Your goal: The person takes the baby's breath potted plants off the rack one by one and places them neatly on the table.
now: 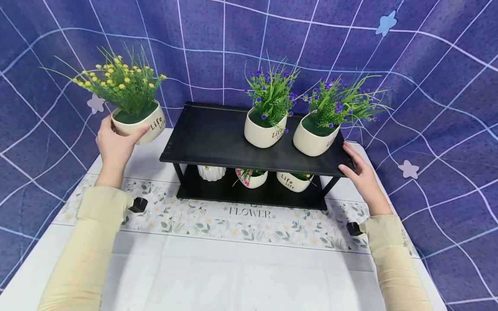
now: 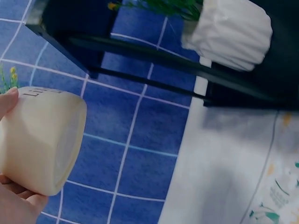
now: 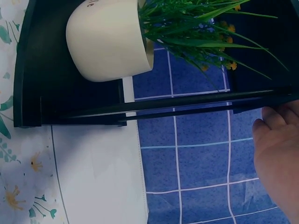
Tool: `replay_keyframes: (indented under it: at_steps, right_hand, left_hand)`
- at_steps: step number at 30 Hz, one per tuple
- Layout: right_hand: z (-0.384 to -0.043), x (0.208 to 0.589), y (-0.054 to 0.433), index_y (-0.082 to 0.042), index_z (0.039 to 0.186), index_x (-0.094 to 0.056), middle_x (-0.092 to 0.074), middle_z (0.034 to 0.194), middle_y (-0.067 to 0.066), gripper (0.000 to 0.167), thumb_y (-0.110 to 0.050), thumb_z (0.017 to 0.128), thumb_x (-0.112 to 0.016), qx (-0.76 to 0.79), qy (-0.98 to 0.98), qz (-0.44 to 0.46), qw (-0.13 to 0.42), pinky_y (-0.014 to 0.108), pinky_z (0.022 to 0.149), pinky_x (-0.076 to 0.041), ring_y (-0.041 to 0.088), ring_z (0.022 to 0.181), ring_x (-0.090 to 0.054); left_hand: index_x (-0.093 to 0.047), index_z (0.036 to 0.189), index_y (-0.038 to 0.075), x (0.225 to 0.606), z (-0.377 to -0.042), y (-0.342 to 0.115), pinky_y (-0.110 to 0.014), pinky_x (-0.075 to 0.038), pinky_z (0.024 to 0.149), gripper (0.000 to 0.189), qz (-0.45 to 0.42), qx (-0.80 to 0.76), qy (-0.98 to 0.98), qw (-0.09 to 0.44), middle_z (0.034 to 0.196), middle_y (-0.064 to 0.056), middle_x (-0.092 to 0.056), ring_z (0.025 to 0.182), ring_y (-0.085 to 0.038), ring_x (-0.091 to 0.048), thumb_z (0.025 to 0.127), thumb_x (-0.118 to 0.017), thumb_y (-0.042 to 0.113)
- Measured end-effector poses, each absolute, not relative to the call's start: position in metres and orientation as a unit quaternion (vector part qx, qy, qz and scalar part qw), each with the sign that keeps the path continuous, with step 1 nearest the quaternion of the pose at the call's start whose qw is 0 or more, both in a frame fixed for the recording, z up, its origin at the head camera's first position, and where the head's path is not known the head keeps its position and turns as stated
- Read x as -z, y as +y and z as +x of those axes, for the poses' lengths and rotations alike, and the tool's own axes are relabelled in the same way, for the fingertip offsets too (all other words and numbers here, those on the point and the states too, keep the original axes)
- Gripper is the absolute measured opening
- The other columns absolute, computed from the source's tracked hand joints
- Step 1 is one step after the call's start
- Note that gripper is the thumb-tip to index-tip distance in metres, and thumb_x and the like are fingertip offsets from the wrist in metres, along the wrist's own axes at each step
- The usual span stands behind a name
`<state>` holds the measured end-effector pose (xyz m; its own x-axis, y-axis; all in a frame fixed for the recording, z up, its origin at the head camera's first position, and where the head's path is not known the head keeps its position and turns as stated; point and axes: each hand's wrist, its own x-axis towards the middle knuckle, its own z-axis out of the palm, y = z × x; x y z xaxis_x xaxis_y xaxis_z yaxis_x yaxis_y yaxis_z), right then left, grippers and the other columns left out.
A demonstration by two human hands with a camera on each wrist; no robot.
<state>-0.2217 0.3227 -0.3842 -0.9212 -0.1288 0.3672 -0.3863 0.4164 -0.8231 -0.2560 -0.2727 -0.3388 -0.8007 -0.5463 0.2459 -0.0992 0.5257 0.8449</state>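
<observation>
Pot (image 1: 156, 122) lies at two o'clock in the grasping left hand (image 1: 116, 144); right hand (image 1: 362, 172) grips the shelf (image 1: 206, 134) at three o'clock.

We've got the right hand (image 3: 280, 156) holding the black shelf (image 3: 46, 88) by its end — and there, on the shelf, a cream pot (image 3: 107, 44) bristling with green blades (image 3: 196, 43) — and orange flowers (image 3: 230, 40) too!

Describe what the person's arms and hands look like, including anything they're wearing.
The left sleeve and right sleeve are long and pale yellow-beige; the right bears lettering too small to read. A small black block juts inward near each wrist. The left hand and right hand wear no gloves.
</observation>
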Motion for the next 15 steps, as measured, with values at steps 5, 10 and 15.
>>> replay_keyframes:
  at_steps: [5,10,15]
  right_hand:
    - [-0.221,0.383,0.322,-0.002,0.149,-0.035,-0.025,0.159,0.017,0.057,-0.004,0.096,-0.056,-0.514,-0.836,0.151,0.12,-0.001,0.108,-0.022,0.013,0.149,-0.022]
    - [-0.222,0.384,0.323,-0.001,0.149,-0.036,-0.026,0.159,0.017,0.056,-0.003,0.096,-0.056,-0.514,-0.836,0.151,0.123,0.0,0.109,-0.022,0.012,0.149,-0.023]
    - [-0.223,0.386,0.323,0.002,0.147,-0.037,-0.026,0.158,0.02,0.056,0.002,0.095,-0.056,-0.52,-0.83,0.157,0.128,0.001,0.11,-0.023,0.004,0.146,-0.025]
  left_hand:
    - [-0.038,0.149,0.012,0.349,-0.255,-0.279,-0.042,-0.04,0.11,0.091,0.178,0.434,-0.85,0.239,0.145,-0.012,-0.049,0.131,-0.027,-0.047,0.076,-0.077,0.051]
    - [-0.036,0.149,0.013,0.36,-0.257,-0.286,-0.042,-0.042,0.107,0.092,0.175,0.431,-0.857,0.223,0.146,-0.012,-0.048,0.129,-0.027,-0.048,0.077,-0.076,0.052]
    - [-0.035,0.15,0.014,0.371,-0.261,-0.294,-0.039,-0.042,0.108,0.091,0.177,0.442,-0.857,0.198,0.148,-0.012,-0.046,0.13,-0.026,-0.047,0.078,-0.075,0.051]
